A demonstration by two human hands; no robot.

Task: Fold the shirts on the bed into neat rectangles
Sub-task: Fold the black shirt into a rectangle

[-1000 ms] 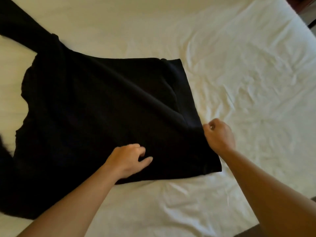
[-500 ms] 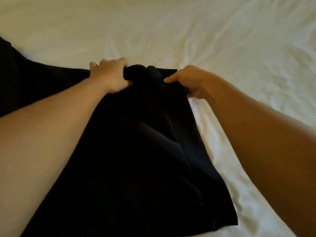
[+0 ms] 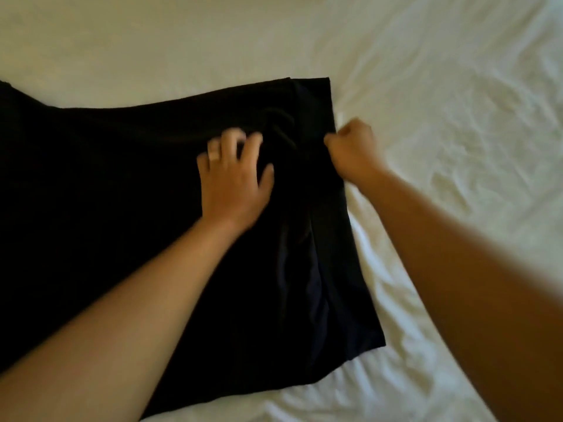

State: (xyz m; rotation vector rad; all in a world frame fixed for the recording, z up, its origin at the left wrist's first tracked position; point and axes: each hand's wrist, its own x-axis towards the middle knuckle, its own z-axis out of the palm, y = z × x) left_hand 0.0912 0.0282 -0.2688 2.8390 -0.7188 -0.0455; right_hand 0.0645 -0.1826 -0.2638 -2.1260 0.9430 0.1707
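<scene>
A black shirt (image 3: 122,184) lies spread over the white bed (image 3: 457,117), its hem end toward the right. My left hand (image 3: 234,175) rests on the cloth with fingers spread, pressing it flat near the hem. My right hand (image 3: 353,147) is curled into a fist at the shirt's right edge and pinches the hem there. A long crease runs down the cloth below the two hands. The shirt's left part runs out of view.
Wrinkled white sheet covers the bed on the right and along the near edge. Smoother sheet lies beyond the shirt at the top.
Both hands gripped the far hem corner half a second ago. The left hand has let go and now lies flat on the cloth; the right hand has moved down the right edge.
</scene>
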